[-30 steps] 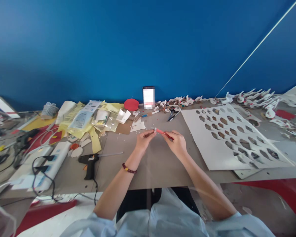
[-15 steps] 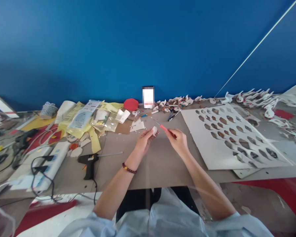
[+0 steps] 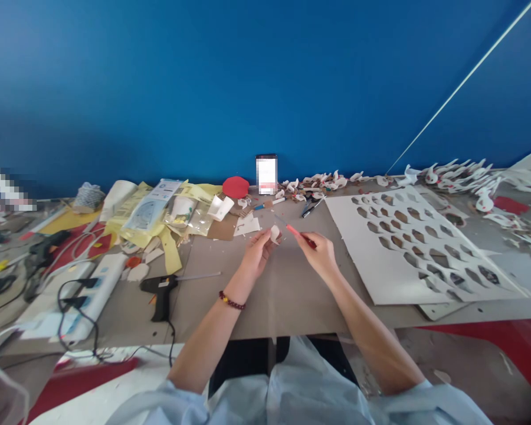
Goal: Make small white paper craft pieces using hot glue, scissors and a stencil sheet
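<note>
My left hand (image 3: pixel 257 251) is closed on a small white cut piece (image 3: pixel 275 234), pinched between thumb and fingers; its far side is hidden by the fingers. Opposite it, my right hand (image 3: pixel 321 254) grips a red-handled knife (image 3: pixel 294 230). Its thin grey blade points up and to the left, just beyond the white piece and apart from it as far as I can see. Both hands are above the grey table (image 3: pixel 301 301). Behind them lie a white scrap of card (image 3: pixel 246 224) and a marker (image 3: pixel 263 206).
A glue gun (image 3: pixel 161 289) with its cord lies left, near a power strip (image 3: pixel 100 289). At right is a white board with cut-out holes (image 3: pixel 363 265). White bird-like pieces (image 3: pixel 455 172) line the wall, and a phone (image 3: pixel 266 177) stands at the back.
The white piece has turned slightly in my left hand. The knife's tip has shifted a little; both hands stay almost in place.
</note>
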`<act>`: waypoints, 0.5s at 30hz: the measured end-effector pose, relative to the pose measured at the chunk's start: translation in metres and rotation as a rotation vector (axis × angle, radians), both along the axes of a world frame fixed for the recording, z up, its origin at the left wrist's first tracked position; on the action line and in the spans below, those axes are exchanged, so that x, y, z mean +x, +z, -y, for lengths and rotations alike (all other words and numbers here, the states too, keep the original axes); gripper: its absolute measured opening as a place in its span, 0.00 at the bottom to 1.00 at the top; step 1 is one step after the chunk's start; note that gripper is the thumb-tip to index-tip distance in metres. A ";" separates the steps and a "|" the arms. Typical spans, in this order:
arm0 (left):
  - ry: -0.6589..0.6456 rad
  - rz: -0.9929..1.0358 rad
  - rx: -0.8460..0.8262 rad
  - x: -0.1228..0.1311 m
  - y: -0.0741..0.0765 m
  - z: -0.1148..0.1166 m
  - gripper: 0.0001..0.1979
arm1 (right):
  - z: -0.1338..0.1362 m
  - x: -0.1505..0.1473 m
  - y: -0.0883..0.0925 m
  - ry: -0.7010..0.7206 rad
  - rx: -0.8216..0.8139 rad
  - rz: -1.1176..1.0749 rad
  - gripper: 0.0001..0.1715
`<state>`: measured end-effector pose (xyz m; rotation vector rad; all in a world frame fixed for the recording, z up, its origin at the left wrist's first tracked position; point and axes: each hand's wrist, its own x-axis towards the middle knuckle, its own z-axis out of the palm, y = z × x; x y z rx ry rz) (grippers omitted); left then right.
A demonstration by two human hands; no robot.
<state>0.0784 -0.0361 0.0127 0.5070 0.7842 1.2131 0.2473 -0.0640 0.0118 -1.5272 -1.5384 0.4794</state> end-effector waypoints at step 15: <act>0.068 -0.153 0.043 -0.002 -0.007 -0.003 0.16 | 0.001 -0.003 0.002 0.030 -0.077 -0.015 0.24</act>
